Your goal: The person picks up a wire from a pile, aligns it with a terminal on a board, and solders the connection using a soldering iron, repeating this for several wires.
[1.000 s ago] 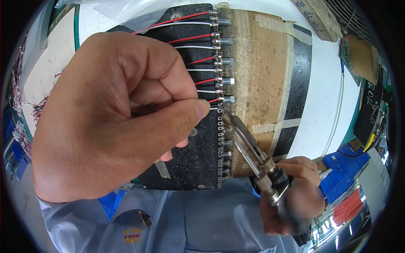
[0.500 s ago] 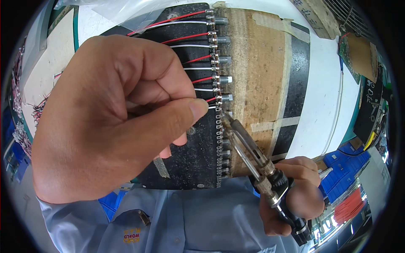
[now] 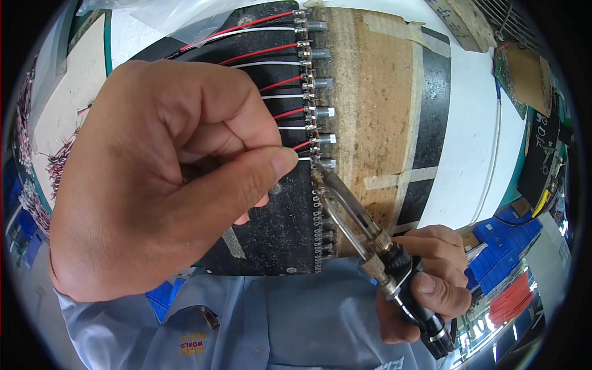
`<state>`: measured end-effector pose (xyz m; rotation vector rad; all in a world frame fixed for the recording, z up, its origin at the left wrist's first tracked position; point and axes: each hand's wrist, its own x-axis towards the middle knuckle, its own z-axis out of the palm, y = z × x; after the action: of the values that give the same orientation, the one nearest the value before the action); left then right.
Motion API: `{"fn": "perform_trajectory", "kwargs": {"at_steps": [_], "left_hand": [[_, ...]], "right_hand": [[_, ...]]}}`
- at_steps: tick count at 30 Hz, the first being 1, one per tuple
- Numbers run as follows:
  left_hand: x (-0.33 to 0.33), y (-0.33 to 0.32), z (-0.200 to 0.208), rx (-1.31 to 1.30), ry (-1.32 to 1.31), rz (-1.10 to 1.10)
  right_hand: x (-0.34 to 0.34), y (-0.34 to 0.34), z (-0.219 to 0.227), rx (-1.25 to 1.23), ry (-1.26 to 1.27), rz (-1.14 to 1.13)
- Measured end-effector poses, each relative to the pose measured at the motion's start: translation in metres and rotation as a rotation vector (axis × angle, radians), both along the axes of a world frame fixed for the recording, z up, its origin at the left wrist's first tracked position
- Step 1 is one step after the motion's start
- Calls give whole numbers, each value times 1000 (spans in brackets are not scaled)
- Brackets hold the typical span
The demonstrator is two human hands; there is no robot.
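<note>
My left hand [image 3: 166, 179] is closed, thumb and forefinger pinching a thin white wire [image 3: 304, 159]; a red wire [image 3: 301, 146] runs out just above the thumb. The white wire's end reaches a row of small metal terminals [image 3: 317, 203] along the edge of a black board [image 3: 271, 240]. My right hand [image 3: 441, 287] grips a soldering iron with a solder feed tube [image 3: 401, 271]. The iron's tip meets the terminals right by the white wire's end. Farther up, several red and white wires are attached to terminals with grey cylindrical parts. My left fingers hide part of the wires.
A worn wooden board [image 3: 370, 92] with tape strips and a black strip lies right of the terminals. Bundles of wires [image 3: 58, 157] lie at the far left. Clear plastic [image 3: 166, 18] is at the top. Blue bins [image 3: 505, 243] and a wooden block [image 3: 459, 21] stand to the right.
The board with its wires has shifted slightly left and up in view. The iron's tip has come left, onto the terminal by the white wire. My right thumb has changed position on the handle.
</note>
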<state>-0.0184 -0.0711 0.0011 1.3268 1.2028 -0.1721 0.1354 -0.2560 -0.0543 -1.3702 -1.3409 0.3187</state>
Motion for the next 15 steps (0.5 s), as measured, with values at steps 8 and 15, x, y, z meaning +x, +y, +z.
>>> {"fn": "perform_trajectory", "kwargs": {"at_steps": [8, 15], "left_hand": [[1, 0, -2, -25, -1, 40], [3, -1, 1, 0, 10, 29]], "right_hand": [[6, -3, 0, 14, -2, 103], [4, -8, 0, 5, 38, 74]]}}
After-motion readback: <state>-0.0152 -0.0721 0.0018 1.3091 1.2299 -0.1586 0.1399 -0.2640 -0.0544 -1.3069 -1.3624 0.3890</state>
